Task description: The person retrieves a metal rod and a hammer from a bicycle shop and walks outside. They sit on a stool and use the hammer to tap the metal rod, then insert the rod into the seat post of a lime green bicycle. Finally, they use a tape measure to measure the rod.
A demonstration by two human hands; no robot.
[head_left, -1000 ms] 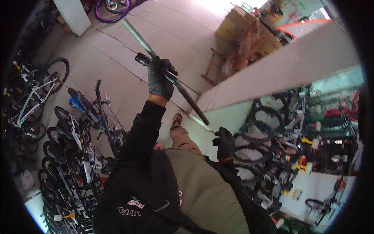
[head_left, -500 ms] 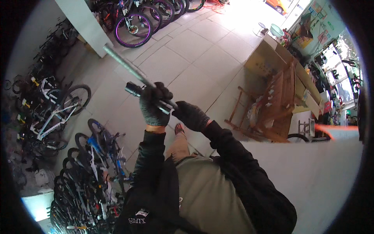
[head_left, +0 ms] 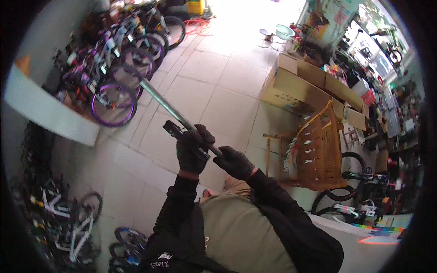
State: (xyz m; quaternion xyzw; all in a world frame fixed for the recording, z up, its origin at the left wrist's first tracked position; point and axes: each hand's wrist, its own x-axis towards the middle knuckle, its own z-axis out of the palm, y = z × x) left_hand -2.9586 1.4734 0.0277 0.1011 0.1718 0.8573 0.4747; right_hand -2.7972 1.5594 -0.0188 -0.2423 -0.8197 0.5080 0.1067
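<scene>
A long grey metal tube (head_left: 164, 103) slants up and to the left in front of my body. My gloved left hand (head_left: 190, 152) is closed around its lower part. The same hand also grips a shorter dark metal piece (head_left: 172, 128), whose end sticks out beside the tube; its kind is unclear. At the tube's near end, my gloved right hand (head_left: 235, 163) is closed with its fingers against the metal. My palms hide parts of both pieces.
Bicycles with purple rims (head_left: 114, 104) stand in a row at the far left, behind a white pillar (head_left: 50, 109). On the right are a wooden chair (head_left: 321, 152) and an open cardboard box (head_left: 291, 93). More bicycles (head_left: 75, 236) fill the lower left. A green basin (head_left: 285, 32) is farther back.
The view has swung, bringing the purple-rimmed bicycles lower and farther left, and showing more of the right side. Both hands keep hold of the tube, now slightly lower and more right in view.
</scene>
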